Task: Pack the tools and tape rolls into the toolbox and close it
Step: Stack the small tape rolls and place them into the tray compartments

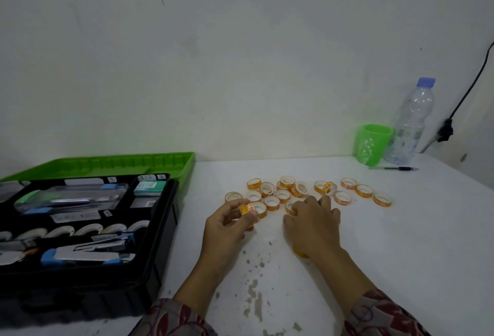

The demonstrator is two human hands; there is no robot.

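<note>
My left hand [227, 226] pinches one tape roll [247, 208]; my right hand [312, 222] rests, fingers curled, on the scattered tape rolls [307, 191] beside the open toolbox [160, 228].

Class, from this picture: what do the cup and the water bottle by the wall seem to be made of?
Cup: looks like green plastic, slightly see-through, as light glows through its wall.
Water bottle: probably thin clear plastic, glossy; the wall shows through its ribbed body, and its blue cap looks like opaque plastic.
</note>
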